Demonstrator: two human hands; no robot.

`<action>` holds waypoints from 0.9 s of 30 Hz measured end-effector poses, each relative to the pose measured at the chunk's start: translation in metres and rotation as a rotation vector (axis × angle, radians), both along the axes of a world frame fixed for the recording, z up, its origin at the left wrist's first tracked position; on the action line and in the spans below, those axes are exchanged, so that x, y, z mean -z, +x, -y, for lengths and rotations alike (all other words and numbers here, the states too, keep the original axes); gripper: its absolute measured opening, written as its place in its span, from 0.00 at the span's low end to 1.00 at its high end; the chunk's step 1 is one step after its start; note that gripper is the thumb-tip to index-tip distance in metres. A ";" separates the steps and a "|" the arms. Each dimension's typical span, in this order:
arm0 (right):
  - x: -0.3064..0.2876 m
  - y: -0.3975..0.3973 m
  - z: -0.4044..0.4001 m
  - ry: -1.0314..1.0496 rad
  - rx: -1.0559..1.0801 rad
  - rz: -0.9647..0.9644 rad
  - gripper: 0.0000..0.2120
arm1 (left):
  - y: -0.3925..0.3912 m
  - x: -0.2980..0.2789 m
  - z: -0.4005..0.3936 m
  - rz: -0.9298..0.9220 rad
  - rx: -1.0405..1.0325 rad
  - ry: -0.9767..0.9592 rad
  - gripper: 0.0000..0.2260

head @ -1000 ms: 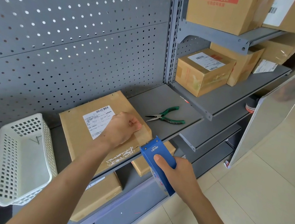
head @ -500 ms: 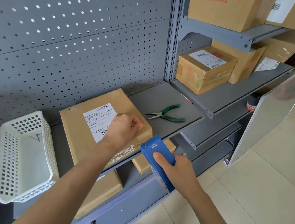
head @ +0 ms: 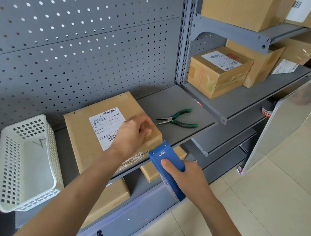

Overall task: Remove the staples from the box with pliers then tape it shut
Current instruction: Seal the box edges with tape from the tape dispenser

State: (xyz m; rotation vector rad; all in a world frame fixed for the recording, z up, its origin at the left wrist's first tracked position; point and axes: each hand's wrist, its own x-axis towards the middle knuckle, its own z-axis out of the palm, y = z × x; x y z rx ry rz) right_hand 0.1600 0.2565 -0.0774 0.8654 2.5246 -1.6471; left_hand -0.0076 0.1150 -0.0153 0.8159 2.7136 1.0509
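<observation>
A flat brown cardboard box point(head: 89, 128) with a white shipping label lies on the grey shelf point(head: 174, 104). My left hand point(head: 130, 134) presses down on its right end, fingers curled against the top. My right hand point(head: 188, 177) grips a blue tape dispenser point(head: 164, 159), whose front end touches the box's near right corner. Clear tape seems to run from it under my left hand. Green-handled pliers point(head: 178, 120) lie on the shelf just right of the box, untouched.
A white perforated plastic basket point(head: 24, 161) sits left of the box. More cardboard boxes point(head: 217, 70) fill the shelves at upper right and the shelf below. A perforated grey back panel stands behind. A tape roll point(head: 266, 111) lies on a lower shelf. Tiled floor is at right.
My left hand has slid a little along the box top toward its far right edge. The dispenser stays at the box's corner. The camera view has shifted slightly.
</observation>
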 end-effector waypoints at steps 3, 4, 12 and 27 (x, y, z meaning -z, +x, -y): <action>-0.002 -0.003 0.001 0.026 0.003 0.025 0.29 | 0.002 0.001 -0.001 -0.038 0.010 -0.006 0.07; -0.003 -0.004 0.001 0.033 0.003 0.032 0.29 | 0.003 0.002 -0.001 -0.057 0.015 -0.011 0.08; 0.000 -0.004 0.001 -0.002 -0.014 0.033 0.38 | 0.000 0.004 0.000 -0.088 0.042 -0.029 0.08; -0.006 0.015 -0.001 -0.049 -0.003 -0.062 0.30 | 0.002 0.000 0.000 -0.072 0.015 -0.046 0.06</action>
